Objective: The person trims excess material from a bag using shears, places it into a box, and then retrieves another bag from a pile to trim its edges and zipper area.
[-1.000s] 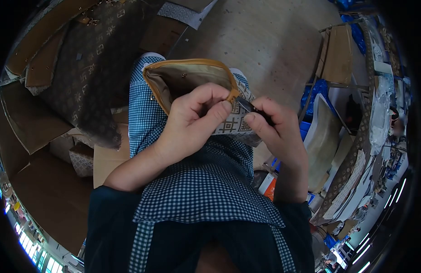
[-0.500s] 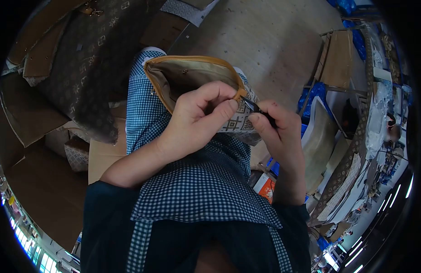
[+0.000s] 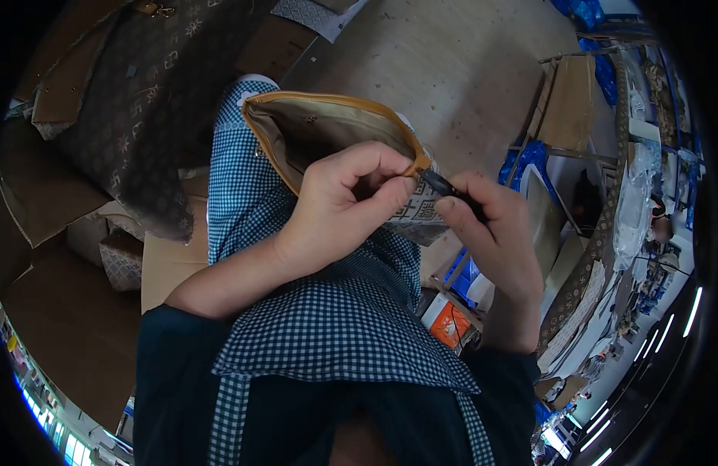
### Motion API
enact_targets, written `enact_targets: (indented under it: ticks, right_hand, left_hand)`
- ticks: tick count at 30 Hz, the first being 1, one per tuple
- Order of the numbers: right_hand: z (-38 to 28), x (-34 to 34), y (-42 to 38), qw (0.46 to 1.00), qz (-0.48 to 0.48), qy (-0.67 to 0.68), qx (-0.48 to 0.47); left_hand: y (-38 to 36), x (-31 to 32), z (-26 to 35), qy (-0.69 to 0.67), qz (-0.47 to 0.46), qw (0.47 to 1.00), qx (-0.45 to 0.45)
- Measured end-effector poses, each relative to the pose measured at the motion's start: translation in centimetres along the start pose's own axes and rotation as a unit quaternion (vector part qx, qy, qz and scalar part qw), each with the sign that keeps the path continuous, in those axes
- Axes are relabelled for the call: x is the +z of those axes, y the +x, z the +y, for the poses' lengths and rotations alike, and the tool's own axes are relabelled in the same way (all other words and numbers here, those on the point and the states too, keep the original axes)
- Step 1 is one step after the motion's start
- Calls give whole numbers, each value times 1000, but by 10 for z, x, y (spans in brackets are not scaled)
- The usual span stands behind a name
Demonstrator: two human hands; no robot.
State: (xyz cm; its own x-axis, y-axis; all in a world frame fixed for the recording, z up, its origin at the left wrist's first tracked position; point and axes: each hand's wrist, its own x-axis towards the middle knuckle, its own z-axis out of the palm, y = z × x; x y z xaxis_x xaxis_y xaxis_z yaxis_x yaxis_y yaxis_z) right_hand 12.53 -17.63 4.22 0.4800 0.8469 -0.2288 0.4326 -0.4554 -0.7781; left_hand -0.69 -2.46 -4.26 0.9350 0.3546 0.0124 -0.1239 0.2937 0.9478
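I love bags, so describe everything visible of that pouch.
The pouch sits open over the lap. Its rim is tan, leathery, seemingly with a zip; its lining is beige, clothlike, with a small metallic fitting; its pale outside bears brown patterns. The left hand pinches the rim's right end, where a dark tool in the right hand points.

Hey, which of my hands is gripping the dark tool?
Your right hand: its thumb and fingers grip the dark tool, beside the tan-trimmed bag. Your left hand instead pinches the bag's edge.
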Motion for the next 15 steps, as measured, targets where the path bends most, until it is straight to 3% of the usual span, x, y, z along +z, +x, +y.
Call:
enact_targets:
  ticks: [5,15]
  right_hand:
    - [-12,0,-3,999,4,2,38]
    - [-16,-1,-7,996,18,-89,17]
  left_hand:
    - [0,1,-1,16,4,1000,6]
    - [-4,4,-3,13,0,1000,12]
